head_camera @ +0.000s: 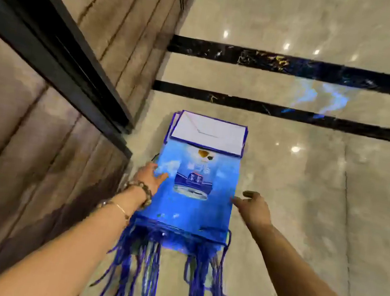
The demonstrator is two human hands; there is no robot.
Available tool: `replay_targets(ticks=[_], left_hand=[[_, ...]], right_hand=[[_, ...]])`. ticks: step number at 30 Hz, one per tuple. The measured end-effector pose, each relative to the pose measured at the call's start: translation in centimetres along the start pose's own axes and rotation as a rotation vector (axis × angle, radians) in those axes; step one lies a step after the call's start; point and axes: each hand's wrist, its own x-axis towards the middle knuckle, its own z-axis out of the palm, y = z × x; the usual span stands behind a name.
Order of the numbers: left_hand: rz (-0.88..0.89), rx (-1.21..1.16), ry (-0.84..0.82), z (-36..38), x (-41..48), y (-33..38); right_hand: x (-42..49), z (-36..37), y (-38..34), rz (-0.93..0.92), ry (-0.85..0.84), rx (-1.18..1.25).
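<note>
A stack of flat blue paper gift bags [193,207] lies on the marble floor, printed side up, with a white folded base at the far end. Many blue rope handles [197,281] trail from its near edge toward me. My left hand [148,175] rests at the stack's left edge with fingers stretched onto the top bag; beaded and thin bracelets sit on that wrist. At the stack's right edge my right hand [252,206] has its fingers reaching to the edge; the frame is blurred, so its contact is unclear.
A brown panelled wall [45,152] with a dark horizontal rail [53,42] runs along the left, close to the stack. Glossy beige marble floor [308,189] spreads to the right, crossed by two black inlay stripes [300,67] beyond the bags.
</note>
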Motion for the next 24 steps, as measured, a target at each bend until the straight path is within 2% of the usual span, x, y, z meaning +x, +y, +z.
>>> replay_targets(ticks=[3,7,9,16,19,24], left_hand=[[-0.010,-0.096,0.078,2.3,4.5,-3.4],[-0.104,-0.145,-0.120,2.9,6.4,-5.3],[-0.148,-0.248,-0.193,2.9,6.9,-5.7],[-0.283,-0.492,-0.343,2.6,6.1,-4.2],[-0.290,-0.598,-0.441,2.0,5.1,-3.3],[-0.271,-0.571,-0.482,2.6,3.2,-2.7]], right_hand=[[3.8,2.0,2.2,-0.035,-0.044,-0.054],[5.3,3.7,4.2,0.081,-0.293,0.259],[5.1,3.9,4.3,0.125,-0.339,0.386],[5.9,3.8,3.1,0.144,-0.389,0.286],[6.2,3.8,3.4,0.146,-0.402,0.369],[6.4,3.5,4.0,0.191,-0.411,0.479]])
